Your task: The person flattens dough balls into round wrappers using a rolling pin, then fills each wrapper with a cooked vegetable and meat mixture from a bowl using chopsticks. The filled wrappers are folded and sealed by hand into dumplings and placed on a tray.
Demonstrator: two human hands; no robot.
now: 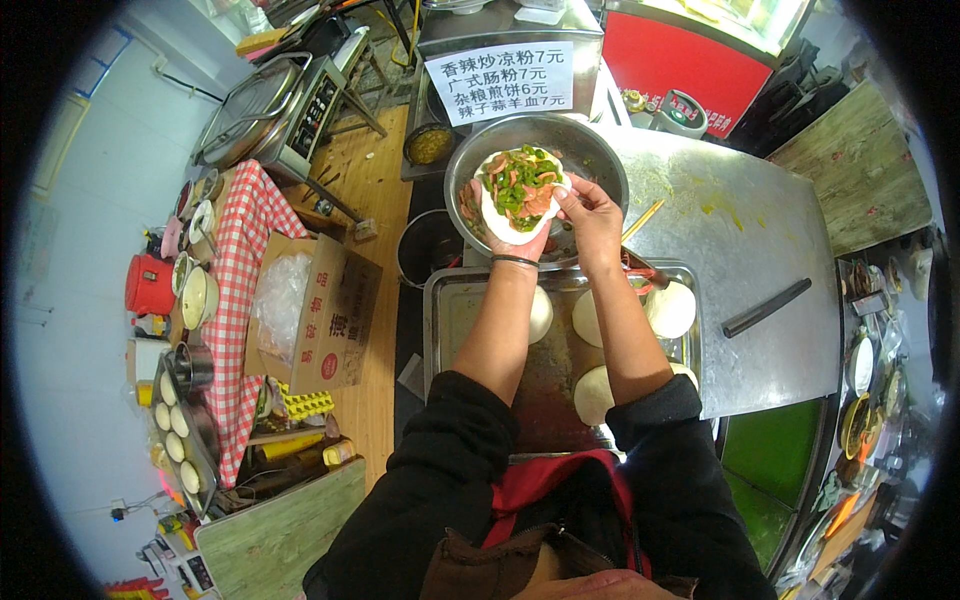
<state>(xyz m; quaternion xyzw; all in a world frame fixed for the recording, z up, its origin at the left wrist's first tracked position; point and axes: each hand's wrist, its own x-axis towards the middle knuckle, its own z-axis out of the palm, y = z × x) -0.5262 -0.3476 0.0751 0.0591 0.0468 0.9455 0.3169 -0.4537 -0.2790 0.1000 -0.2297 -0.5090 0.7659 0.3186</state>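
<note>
A flat round of white dough [501, 227] rests on my left hand [520, 250], which is mostly hidden under it. On the dough lies a heap of chopped green pepper and sliced pink sausage [517, 184]. My right hand [596, 221] pinches the dough's right edge between thumb and fingers. Both hands are over a large stainless steel bowl [600, 157], where more filling shows around the inside. Nearer to me, below my forearms, a metal tray [461, 319] holds several smooth dough balls [671, 310], some partly covered by my arms.
Right of the bowl, a steel worktop [750, 240] carries a dark rod [766, 307]. A paper sign with writing [501, 79] stands behind the bowl. A dark pot [429, 247] is at its left. Farther left are a cardboard box [322, 315] and a checked-cloth table [244, 217].
</note>
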